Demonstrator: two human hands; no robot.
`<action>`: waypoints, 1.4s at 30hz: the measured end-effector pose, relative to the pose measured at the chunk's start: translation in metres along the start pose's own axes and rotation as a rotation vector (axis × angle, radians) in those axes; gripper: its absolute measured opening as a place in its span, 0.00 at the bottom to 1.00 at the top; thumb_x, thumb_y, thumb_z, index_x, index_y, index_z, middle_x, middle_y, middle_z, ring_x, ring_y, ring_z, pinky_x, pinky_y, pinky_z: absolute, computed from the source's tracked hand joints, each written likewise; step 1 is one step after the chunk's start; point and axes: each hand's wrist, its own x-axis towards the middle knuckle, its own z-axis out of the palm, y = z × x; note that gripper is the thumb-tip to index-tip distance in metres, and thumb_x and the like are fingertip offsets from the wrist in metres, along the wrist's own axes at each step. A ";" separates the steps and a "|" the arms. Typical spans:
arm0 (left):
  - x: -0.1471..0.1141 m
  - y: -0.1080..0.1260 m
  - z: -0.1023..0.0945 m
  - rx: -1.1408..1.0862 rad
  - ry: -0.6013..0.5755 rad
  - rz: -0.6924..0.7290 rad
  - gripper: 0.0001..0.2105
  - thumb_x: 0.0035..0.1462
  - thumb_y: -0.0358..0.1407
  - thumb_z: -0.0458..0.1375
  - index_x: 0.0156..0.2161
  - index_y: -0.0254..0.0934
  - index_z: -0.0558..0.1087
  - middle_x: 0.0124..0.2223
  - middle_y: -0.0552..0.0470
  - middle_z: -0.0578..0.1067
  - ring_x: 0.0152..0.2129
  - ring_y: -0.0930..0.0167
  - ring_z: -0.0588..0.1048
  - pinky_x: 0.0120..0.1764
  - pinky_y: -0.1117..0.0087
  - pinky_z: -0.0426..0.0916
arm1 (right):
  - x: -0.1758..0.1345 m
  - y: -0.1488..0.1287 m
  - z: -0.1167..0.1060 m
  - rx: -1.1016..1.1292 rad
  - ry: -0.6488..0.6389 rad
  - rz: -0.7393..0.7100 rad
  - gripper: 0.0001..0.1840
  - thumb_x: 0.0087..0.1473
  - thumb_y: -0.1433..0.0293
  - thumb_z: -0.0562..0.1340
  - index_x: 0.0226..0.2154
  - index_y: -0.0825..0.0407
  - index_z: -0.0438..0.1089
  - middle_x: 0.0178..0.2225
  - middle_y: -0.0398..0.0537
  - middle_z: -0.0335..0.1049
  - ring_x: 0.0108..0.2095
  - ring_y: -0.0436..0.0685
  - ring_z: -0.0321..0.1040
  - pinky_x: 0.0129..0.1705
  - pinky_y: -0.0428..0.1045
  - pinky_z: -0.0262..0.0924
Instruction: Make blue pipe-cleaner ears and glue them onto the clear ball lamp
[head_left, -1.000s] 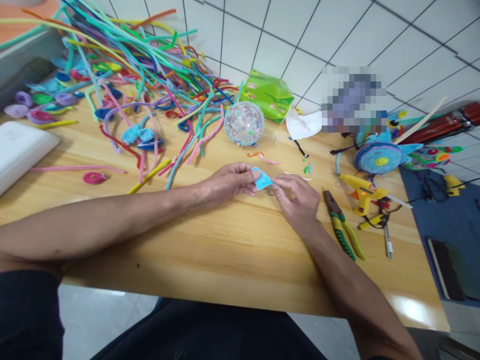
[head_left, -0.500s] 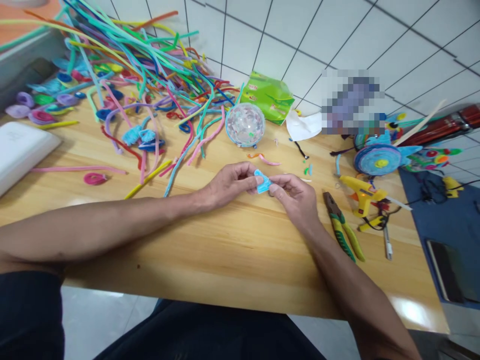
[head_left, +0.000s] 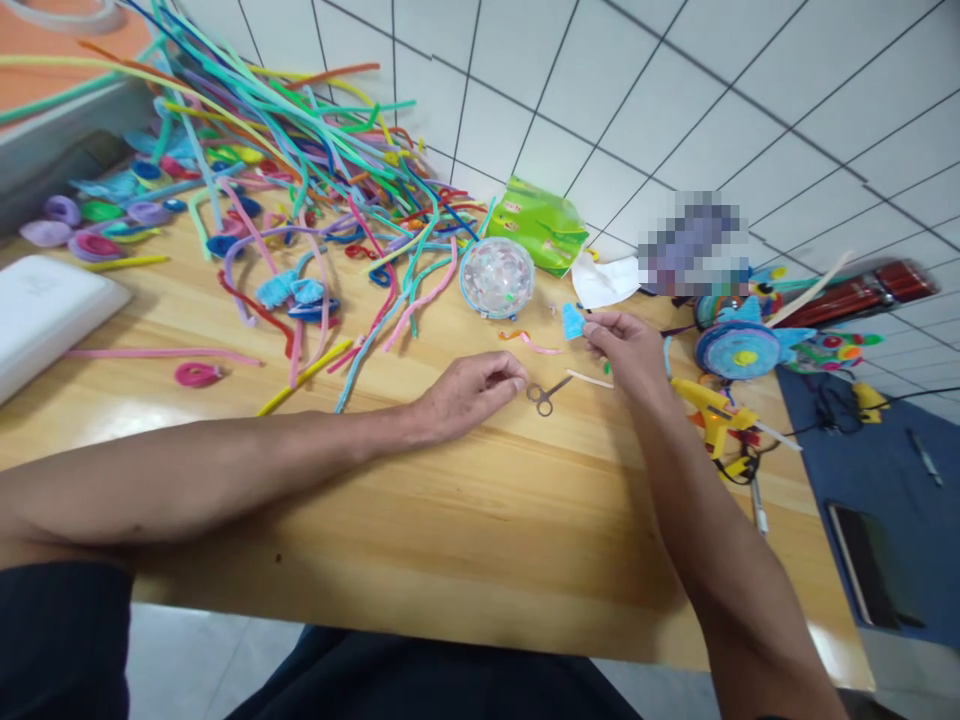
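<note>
1. A wooden table is stretching across, pipe cleaners heaping far left.
2. A round blue craft is standing at right, seemingly finished.
3. The left hand is resting, fingers loosely curled, apparently gripping nothing.
4. The right hand is pinching, thumb against fingers, a blue piece near a clear dome; it's looking shaped but unattached.

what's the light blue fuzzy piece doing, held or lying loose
Held: the right hand pinches the light blue fuzzy piece at one end; the left hand is apart from it.

Head-worn view, facing forward, angled down
</note>
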 end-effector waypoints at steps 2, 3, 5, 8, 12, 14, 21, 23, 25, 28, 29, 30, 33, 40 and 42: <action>0.002 0.001 -0.002 0.099 0.025 0.067 0.09 0.69 0.39 0.58 0.39 0.37 0.77 0.39 0.49 0.83 0.36 0.69 0.79 0.41 0.67 0.73 | 0.016 0.004 0.009 -0.015 0.004 0.033 0.11 0.46 0.63 0.73 0.33 0.50 0.79 0.23 0.40 0.74 0.24 0.50 0.67 0.28 0.46 0.62; 0.003 0.000 -0.002 0.138 0.051 0.108 0.09 0.69 0.37 0.57 0.39 0.37 0.77 0.39 0.49 0.83 0.36 0.69 0.79 0.42 0.67 0.73 | 0.020 0.005 0.014 -0.032 -0.015 0.044 0.11 0.46 0.63 0.73 0.33 0.50 0.79 0.24 0.41 0.76 0.25 0.51 0.68 0.29 0.47 0.63; 0.006 -0.003 -0.004 0.198 0.115 0.189 0.08 0.69 0.35 0.57 0.39 0.37 0.76 0.39 0.48 0.83 0.37 0.69 0.79 0.44 0.66 0.74 | 0.025 0.006 0.026 -0.088 -0.059 0.050 0.11 0.47 0.63 0.72 0.34 0.51 0.80 0.28 0.43 0.79 0.27 0.53 0.71 0.33 0.49 0.66; 0.010 -0.009 -0.008 0.254 0.194 0.264 0.07 0.70 0.34 0.57 0.38 0.38 0.75 0.39 0.48 0.81 0.39 0.68 0.80 0.48 0.63 0.75 | 0.026 0.007 0.041 -0.263 -0.063 0.005 0.09 0.51 0.64 0.69 0.35 0.51 0.81 0.33 0.46 0.83 0.33 0.57 0.76 0.42 0.53 0.71; 0.013 -0.012 -0.015 0.342 0.325 0.312 0.07 0.69 0.35 0.59 0.49 0.40 0.75 0.47 0.47 0.81 0.46 0.66 0.79 0.51 0.61 0.76 | 0.023 0.003 0.044 -0.601 -0.004 -0.185 0.09 0.57 0.65 0.66 0.34 0.49 0.82 0.39 0.52 0.85 0.39 0.62 0.77 0.51 0.58 0.70; 0.014 -0.011 -0.020 0.406 0.411 0.313 0.14 0.68 0.37 0.62 0.57 0.41 0.72 0.55 0.45 0.79 0.51 0.64 0.78 0.55 0.58 0.75 | 0.018 -0.002 0.037 -0.670 0.041 -0.289 0.11 0.60 0.63 0.65 0.36 0.50 0.83 0.42 0.55 0.84 0.38 0.61 0.75 0.51 0.59 0.69; 0.031 -0.020 -0.051 0.467 0.473 0.220 0.36 0.63 0.50 0.70 0.69 0.45 0.60 0.69 0.39 0.68 0.66 0.55 0.70 0.66 0.47 0.70 | -0.010 -0.005 -0.011 -0.574 0.032 -0.390 0.11 0.61 0.62 0.65 0.39 0.48 0.81 0.41 0.52 0.84 0.35 0.59 0.75 0.45 0.56 0.70; 0.041 -0.025 -0.060 0.456 0.461 0.193 0.43 0.59 0.53 0.72 0.72 0.47 0.57 0.73 0.38 0.63 0.71 0.52 0.65 0.68 0.45 0.68 | -0.012 0.000 -0.015 -0.581 -0.015 -0.351 0.11 0.61 0.63 0.66 0.41 0.49 0.81 0.42 0.52 0.84 0.36 0.59 0.77 0.45 0.56 0.71; 0.052 -0.030 -0.068 0.465 0.432 0.177 0.50 0.54 0.55 0.75 0.74 0.46 0.55 0.76 0.35 0.59 0.74 0.47 0.60 0.70 0.42 0.66 | -0.009 0.003 -0.009 -0.601 -0.070 -0.310 0.11 0.61 0.63 0.66 0.43 0.49 0.81 0.44 0.53 0.84 0.39 0.60 0.79 0.48 0.56 0.71; 0.070 -0.035 -0.076 0.524 0.376 0.164 0.60 0.43 0.58 0.79 0.75 0.42 0.55 0.78 0.33 0.56 0.76 0.42 0.55 0.72 0.39 0.62 | 0.002 -0.001 0.015 -0.670 -0.130 -0.256 0.13 0.63 0.62 0.66 0.47 0.49 0.80 0.48 0.55 0.84 0.46 0.63 0.79 0.52 0.57 0.71; 0.075 -0.036 -0.077 0.547 0.354 0.162 0.62 0.41 0.59 0.80 0.75 0.40 0.56 0.78 0.32 0.57 0.76 0.41 0.55 0.73 0.39 0.60 | 0.006 -0.003 0.024 -0.711 -0.140 -0.238 0.14 0.65 0.61 0.66 0.48 0.50 0.80 0.49 0.56 0.84 0.48 0.63 0.79 0.53 0.57 0.70; 0.080 -0.036 -0.077 0.568 0.327 0.162 0.63 0.40 0.60 0.80 0.75 0.38 0.56 0.77 0.32 0.58 0.76 0.41 0.55 0.74 0.38 0.58 | 0.009 -0.007 0.032 -0.761 -0.145 -0.214 0.15 0.66 0.60 0.65 0.48 0.50 0.80 0.49 0.58 0.84 0.49 0.65 0.79 0.53 0.57 0.70; 0.090 -0.036 -0.078 0.593 0.261 0.149 0.60 0.41 0.58 0.80 0.73 0.36 0.60 0.73 0.33 0.66 0.73 0.43 0.62 0.74 0.40 0.58 | 0.016 -0.015 0.051 -0.899 -0.162 -0.157 0.15 0.66 0.60 0.64 0.46 0.52 0.81 0.50 0.63 0.84 0.50 0.67 0.79 0.51 0.56 0.69; 0.081 -0.020 -0.091 0.587 0.376 0.237 0.54 0.48 0.59 0.77 0.72 0.40 0.58 0.72 0.34 0.66 0.71 0.49 0.66 0.74 0.46 0.60 | 0.042 -0.029 0.066 -0.783 -0.254 -0.022 0.15 0.62 0.55 0.68 0.36 0.49 0.81 0.42 0.58 0.85 0.45 0.68 0.80 0.44 0.55 0.67; 0.070 -0.010 -0.089 0.583 0.365 0.270 0.55 0.49 0.62 0.75 0.73 0.41 0.56 0.73 0.34 0.64 0.71 0.49 0.66 0.74 0.46 0.60 | 0.049 -0.034 0.068 -0.758 -0.197 -0.016 0.15 0.63 0.56 0.68 0.38 0.50 0.82 0.45 0.59 0.85 0.47 0.69 0.80 0.47 0.56 0.67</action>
